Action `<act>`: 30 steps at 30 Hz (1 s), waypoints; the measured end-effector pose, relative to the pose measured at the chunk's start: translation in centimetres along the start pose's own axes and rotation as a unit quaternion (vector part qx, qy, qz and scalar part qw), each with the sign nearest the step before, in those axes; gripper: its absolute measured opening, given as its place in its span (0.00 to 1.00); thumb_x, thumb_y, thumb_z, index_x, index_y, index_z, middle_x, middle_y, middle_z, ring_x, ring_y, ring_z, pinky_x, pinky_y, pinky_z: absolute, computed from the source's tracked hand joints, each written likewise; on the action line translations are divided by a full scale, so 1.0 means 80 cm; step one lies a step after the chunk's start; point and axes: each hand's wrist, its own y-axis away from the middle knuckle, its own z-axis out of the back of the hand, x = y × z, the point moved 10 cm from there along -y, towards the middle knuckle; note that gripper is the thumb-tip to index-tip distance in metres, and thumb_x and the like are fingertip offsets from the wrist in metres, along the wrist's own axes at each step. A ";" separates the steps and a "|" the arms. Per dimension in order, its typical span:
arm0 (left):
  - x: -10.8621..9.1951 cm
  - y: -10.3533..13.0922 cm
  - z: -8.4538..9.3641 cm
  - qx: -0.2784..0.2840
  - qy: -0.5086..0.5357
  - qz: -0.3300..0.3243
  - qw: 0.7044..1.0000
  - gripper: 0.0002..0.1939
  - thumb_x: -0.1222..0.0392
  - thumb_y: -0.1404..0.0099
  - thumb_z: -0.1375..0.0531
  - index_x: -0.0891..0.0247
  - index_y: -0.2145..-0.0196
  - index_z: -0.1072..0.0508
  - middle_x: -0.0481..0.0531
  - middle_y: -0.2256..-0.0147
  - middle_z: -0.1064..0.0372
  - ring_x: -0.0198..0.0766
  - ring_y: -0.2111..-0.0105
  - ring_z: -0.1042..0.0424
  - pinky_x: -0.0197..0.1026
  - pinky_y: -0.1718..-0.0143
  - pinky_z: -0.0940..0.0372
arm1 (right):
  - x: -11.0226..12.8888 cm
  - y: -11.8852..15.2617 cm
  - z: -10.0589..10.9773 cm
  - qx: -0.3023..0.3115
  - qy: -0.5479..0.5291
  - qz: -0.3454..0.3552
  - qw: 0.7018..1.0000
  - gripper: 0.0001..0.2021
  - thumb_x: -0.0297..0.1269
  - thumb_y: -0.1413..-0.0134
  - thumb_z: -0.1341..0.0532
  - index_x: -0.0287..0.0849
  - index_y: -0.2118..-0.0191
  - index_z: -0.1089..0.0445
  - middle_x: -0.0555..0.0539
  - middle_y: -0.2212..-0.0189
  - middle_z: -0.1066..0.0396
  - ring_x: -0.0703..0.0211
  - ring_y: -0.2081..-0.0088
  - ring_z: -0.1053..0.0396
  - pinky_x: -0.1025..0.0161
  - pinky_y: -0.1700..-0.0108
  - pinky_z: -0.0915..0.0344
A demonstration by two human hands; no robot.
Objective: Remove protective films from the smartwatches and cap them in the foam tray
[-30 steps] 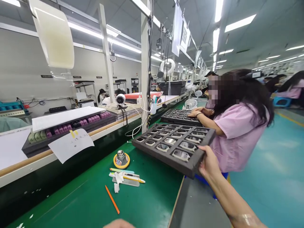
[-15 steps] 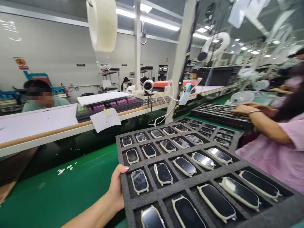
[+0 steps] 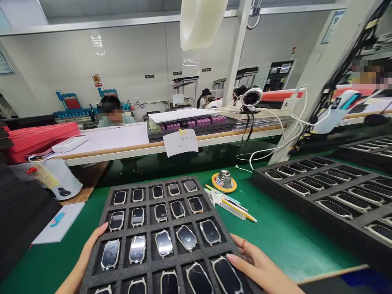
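Note:
A dark grey foam tray [image 3: 150, 232] fills the lower middle of the head view, tilted slightly toward me. Its compartments hold rows of smartwatch bodies [image 3: 163, 243] with dark screens and pale frames, some reflecting light. My left hand [image 3: 87, 249] grips the tray's left edge, thumb on the rim and the other fingers hidden beneath. On the opposite edge my right hand [image 3: 254, 259] has its thumb over the rim near a watch and its fingers against the side. Behind the tray lie a yellow-white pen [image 3: 239, 209] and a round metal-topped container [image 3: 224, 181] with a yellow base.
More foam trays [image 3: 330, 179] of watches stand at the right on the green work surface [image 3: 294, 232]. A white board [image 3: 59, 224] lies at left beside dark stacked foam [image 3: 26, 204]. Beyond runs a raised shelf [image 3: 128, 153]; a person [image 3: 113, 112] sits behind it.
My view has turned left. The watch tray has swung from the right to in front of me, over the green surface. My right hand now shows on its right edge.

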 end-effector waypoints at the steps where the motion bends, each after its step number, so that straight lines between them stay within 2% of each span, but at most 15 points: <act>1: 0.000 -0.007 0.011 -0.004 -0.037 -0.016 0.999 0.12 0.51 0.51 0.35 0.59 0.69 0.23 0.54 0.64 0.20 0.56 0.51 0.26 0.49 0.51 0.29 | 0.004 -0.009 -0.012 0.025 0.026 0.004 0.999 0.29 0.56 0.49 0.37 0.42 0.47 0.27 0.40 0.57 0.22 0.45 0.57 0.24 0.52 0.51 0.28; 4: -0.001 -0.023 0.034 -0.006 -0.150 -0.053 0.987 0.15 0.46 0.48 0.37 0.59 0.69 0.23 0.55 0.62 0.20 0.59 0.49 0.28 0.53 0.47 0.33 | 0.006 -0.029 -0.027 0.079 0.114 -0.016 0.990 0.26 0.56 0.47 0.38 0.41 0.49 0.27 0.46 0.70 0.24 0.52 0.70 0.26 0.60 0.67 0.27; 6: -0.009 -0.030 0.040 -0.002 -0.221 -0.079 0.972 0.17 0.44 0.47 0.39 0.60 0.68 0.22 0.57 0.62 0.20 0.62 0.51 0.28 0.55 0.47 0.35 | 0.013 -0.043 -0.020 0.088 0.176 -0.021 0.980 0.23 0.57 0.44 0.40 0.40 0.59 0.26 0.50 0.78 0.30 0.55 0.76 0.30 0.64 0.76 0.32; 8: -0.032 -0.031 0.030 0.008 -0.290 -0.131 0.948 0.19 0.43 0.44 0.40 0.60 0.65 0.22 0.57 0.59 0.21 0.61 0.53 0.28 0.55 0.49 0.35 | 0.042 -0.064 -0.004 0.054 0.253 0.022 0.966 0.23 0.57 0.40 0.45 0.41 0.71 0.28 0.50 0.80 0.33 0.56 0.77 0.32 0.65 0.77 0.36; 9: -0.048 -0.029 0.016 0.022 -0.325 -0.172 0.930 0.19 0.43 0.41 0.41 0.59 0.62 0.22 0.56 0.56 0.22 0.58 0.53 0.28 0.53 0.49 0.35 | 0.063 -0.076 0.003 0.026 0.294 0.058 0.954 0.24 0.55 0.38 0.48 0.42 0.74 0.30 0.49 0.80 0.32 0.56 0.76 0.32 0.64 0.75 0.36; 11: -0.081 -0.019 -0.023 0.038 -0.371 -0.251 0.893 0.21 0.44 0.36 0.46 0.60 0.56 0.24 0.58 0.51 0.25 0.54 0.56 0.28 0.53 0.50 0.35 | 0.100 -0.105 0.003 -0.009 0.354 0.114 0.928 0.22 0.49 0.34 0.51 0.43 0.73 0.30 0.47 0.76 0.28 0.54 0.71 0.30 0.62 0.68 0.35; 13: -0.103 -0.006 -0.085 0.096 -0.390 -0.304 0.864 0.19 0.47 0.33 0.48 0.59 0.55 0.24 0.56 0.52 0.25 0.49 0.58 0.27 0.50 0.50 0.34 | 0.115 -0.137 -0.010 -0.001 0.373 0.121 0.920 0.18 0.41 0.33 0.50 0.42 0.69 0.28 0.45 0.71 0.26 0.55 0.67 0.28 0.61 0.63 0.35; 15: -0.113 0.009 -0.155 0.173 -0.403 -0.345 0.830 0.16 0.51 0.32 0.47 0.57 0.55 0.24 0.53 0.53 0.25 0.47 0.54 0.27 0.47 0.48 0.34 | 0.113 -0.165 -0.023 0.004 0.388 0.101 0.916 0.15 0.36 0.34 0.48 0.40 0.69 0.29 0.45 0.72 0.26 0.55 0.68 0.28 0.60 0.61 0.36; 17: -0.113 0.021 -0.218 0.235 -0.416 -0.369 0.798 0.13 0.55 0.33 0.44 0.57 0.56 0.23 0.52 0.54 0.24 0.46 0.50 0.28 0.46 0.46 0.35 | 0.099 -0.182 -0.029 0.000 0.402 0.075 0.912 0.12 0.36 0.34 0.45 0.38 0.67 0.30 0.48 0.74 0.28 0.58 0.71 0.30 0.60 0.63 0.35; 19: -0.105 0.026 -0.267 0.285 -0.428 -0.374 0.772 0.11 0.58 0.33 0.42 0.58 0.56 0.23 0.51 0.54 0.24 0.42 0.52 0.27 0.45 0.49 0.33 | 0.077 -0.187 -0.028 0.004 0.407 0.047 0.912 0.11 0.37 0.33 0.44 0.38 0.64 0.31 0.51 0.74 0.30 0.62 0.73 0.31 0.61 0.66 0.34; 20: -0.098 0.025 -0.284 0.301 -0.435 -0.370 0.764 0.10 0.58 0.32 0.42 0.60 0.55 0.24 0.52 0.54 0.24 0.41 0.55 0.26 0.46 0.52 0.31 | 0.065 -0.187 -0.025 0.010 0.406 0.033 0.913 0.10 0.36 0.32 0.45 0.38 0.63 0.31 0.53 0.74 0.30 0.63 0.75 0.31 0.63 0.68 0.34; 22: -0.088 0.017 -0.306 0.308 -0.450 -0.360 0.757 0.13 0.56 0.31 0.41 0.63 0.53 0.27 0.55 0.52 0.27 0.42 0.55 0.26 0.50 0.53 0.30 | 0.046 -0.184 -0.014 0.017 0.406 0.010 0.914 0.08 0.30 0.33 0.47 0.38 0.62 0.32 0.53 0.74 0.29 0.65 0.78 0.32 0.66 0.72 0.36; 25: -0.077 0.003 -0.320 0.292 -0.473 -0.345 0.757 0.15 0.55 0.31 0.41 0.64 0.50 0.29 0.57 0.49 0.30 0.44 0.52 0.28 0.54 0.51 0.31 | 0.042 -0.183 0.005 0.014 0.423 -0.004 0.906 0.08 0.26 0.35 0.48 0.37 0.62 0.32 0.50 0.73 0.28 0.64 0.78 0.32 0.65 0.71 0.36; 28: -0.070 -0.006 -0.324 0.276 -0.486 -0.325 0.763 0.15 0.55 0.31 0.41 0.64 0.50 0.29 0.57 0.50 0.30 0.44 0.53 0.28 0.53 0.52 0.31 | 0.067 -0.191 0.007 0.008 0.450 0.019 0.893 0.10 0.25 0.37 0.48 0.37 0.65 0.30 0.43 0.68 0.25 0.58 0.70 0.28 0.60 0.63 0.35; 30: -0.066 -0.010 -0.327 0.272 -0.484 -0.312 0.771 0.15 0.55 0.31 0.41 0.64 0.50 0.29 0.57 0.50 0.30 0.45 0.53 0.28 0.54 0.52 0.31 | 0.089 -0.201 -0.008 0.006 0.459 0.051 0.887 0.12 0.26 0.36 0.48 0.37 0.62 0.27 0.40 0.61 0.24 0.53 0.60 0.27 0.58 0.55 0.36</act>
